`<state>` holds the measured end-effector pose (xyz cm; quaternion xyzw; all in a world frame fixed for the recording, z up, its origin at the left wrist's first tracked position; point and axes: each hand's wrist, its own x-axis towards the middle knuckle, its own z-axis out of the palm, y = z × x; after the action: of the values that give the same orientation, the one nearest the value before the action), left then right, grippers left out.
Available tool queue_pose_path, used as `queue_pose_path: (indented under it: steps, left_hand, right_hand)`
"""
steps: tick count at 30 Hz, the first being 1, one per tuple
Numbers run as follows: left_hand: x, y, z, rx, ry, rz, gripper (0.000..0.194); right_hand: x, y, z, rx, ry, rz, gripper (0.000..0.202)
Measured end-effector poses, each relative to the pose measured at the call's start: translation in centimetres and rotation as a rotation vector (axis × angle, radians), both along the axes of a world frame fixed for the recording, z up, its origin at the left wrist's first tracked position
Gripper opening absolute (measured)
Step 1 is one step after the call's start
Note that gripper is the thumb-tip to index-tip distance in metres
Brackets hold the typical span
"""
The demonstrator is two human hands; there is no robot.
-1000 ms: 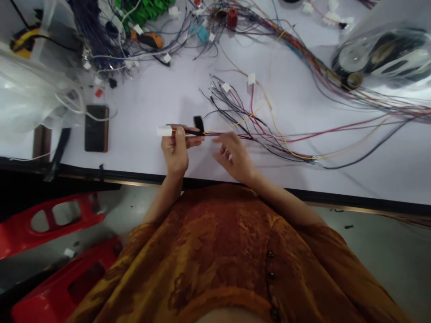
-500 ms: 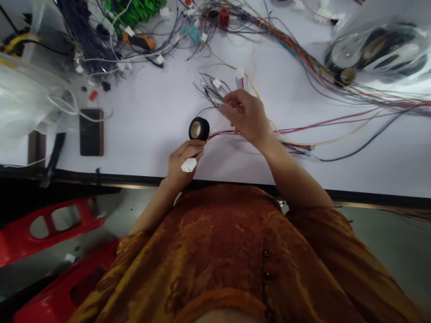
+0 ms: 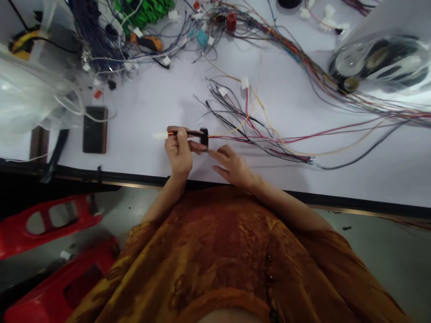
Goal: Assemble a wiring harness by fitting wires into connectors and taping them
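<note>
My left hand (image 3: 180,152) is closed on a wire bundle (image 3: 191,133), part of it wrapped in black tape, with the thumb pressing from above. A blurred white connector (image 3: 160,135) juts out on the left end of that bundle. Seen edge-on, a black tape roll (image 3: 204,139) sits at the left fingertips, around or against the wires; I cannot tell which. My right hand (image 3: 234,168) is just right of and below the roll, fingers stretched and apart, holding nothing visible. Red and yellow wires (image 3: 229,137) run rightward from the roll across the table.
Loose black wires (image 3: 232,116) with a white connector (image 3: 245,83) lie beyond my hands. A phone (image 3: 95,130) and a plastic bag (image 3: 37,94) are at left. Orange-handled pliers (image 3: 150,43), green parts (image 3: 148,11) and a long harness (image 3: 286,40) lie farther back. Red stools (image 3: 50,220) stand below.
My right hand has come down from the loose wires to beside the tape roll. My left hand has turned, so the connector points left and the roll shows edge-on.
</note>
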<state>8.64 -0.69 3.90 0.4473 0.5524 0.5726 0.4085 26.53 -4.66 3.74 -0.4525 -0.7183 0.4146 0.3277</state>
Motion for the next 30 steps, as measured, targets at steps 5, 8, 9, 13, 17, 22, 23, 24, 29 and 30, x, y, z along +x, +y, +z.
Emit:
queue_pose_path:
  steps: [5,8,9,13,17,22,23,24,29,30]
  left_hand:
    - [-0.4,-1.4,0.6,0.104,0.130,-0.214,0.031]
    - [-1.1,-2.1,0.2,0.193,0.291,-0.338,0.023]
    - [-1.3,-2.2,0.1,0.191,0.292,-0.309,0.022]
    - [-1.7,-1.5,-1.0,0.097,0.144,-0.108,0.029]
    - [-0.7,0.4,-2.8,0.081,0.131,-0.379,0.034]
    - [1.7,1.7,-3.2,-0.009,0.001,-0.340,0.031]
    - [2.0,1.7,-2.9,-0.031,-0.023,-0.299,0.030]
    - [2.2,1.5,-2.4,-0.046,-0.038,-0.266,0.029]
    - [1.9,-0.2,0.2,0.118,0.182,-0.359,0.022]
    - [1.8,-0.6,0.5,0.204,0.281,-0.423,0.020]
  right_hand:
    - [-1.1,6.5,0.5,-0.243,0.126,-0.272,0.033]
    - [-1.5,10.0,0.9,-0.650,0.286,-0.177,0.023]
    - [-1.4,10.5,0.8,-0.751,0.375,-0.195,0.016]
    - [0.5,9.8,-0.5,-0.832,0.629,-0.365,0.020]
    - [2.9,7.9,-1.4,-0.783,0.714,-0.405,0.028]
    - [3.3,3.2,-1.2,-0.415,0.405,-0.364,0.037]
    - [3.0,2.0,-1.1,-0.289,0.297,-0.315,0.038]
    - [2.7,0.9,-1.0,-0.172,0.197,-0.250,0.039]
    - [1.2,1.8,-0.7,-0.044,0.164,-0.268,0.032]
    - [1.0,3.1,-0.7,-0.124,0.217,-0.331,0.038]
